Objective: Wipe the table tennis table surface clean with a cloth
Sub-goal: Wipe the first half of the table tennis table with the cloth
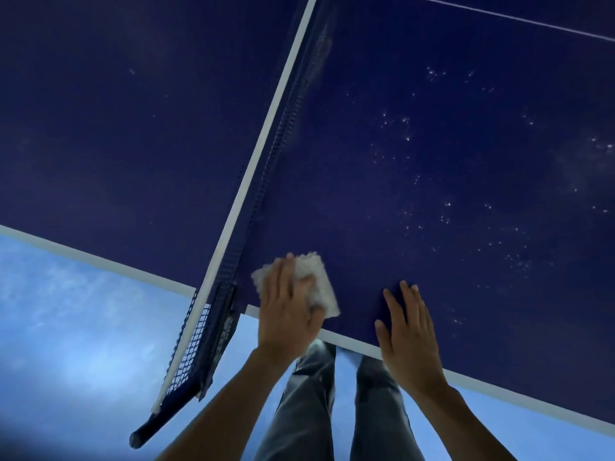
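Your left hand (288, 307) presses the white cloth (316, 281) flat on the surface (432, 181) beside the net (256, 194), your right hand (407, 331) rests empty and spread, and wiping leftward risks snagging that net.

There is one table tennis table (432, 194) with one net (253, 207) across it, and one white cloth (316, 277). Two hands are in view, one left hand (288, 311) and one right hand (411, 331), and also two legs (309, 410) in grey trousers. The small white specks (432, 74) on the dark surface are too many to count.
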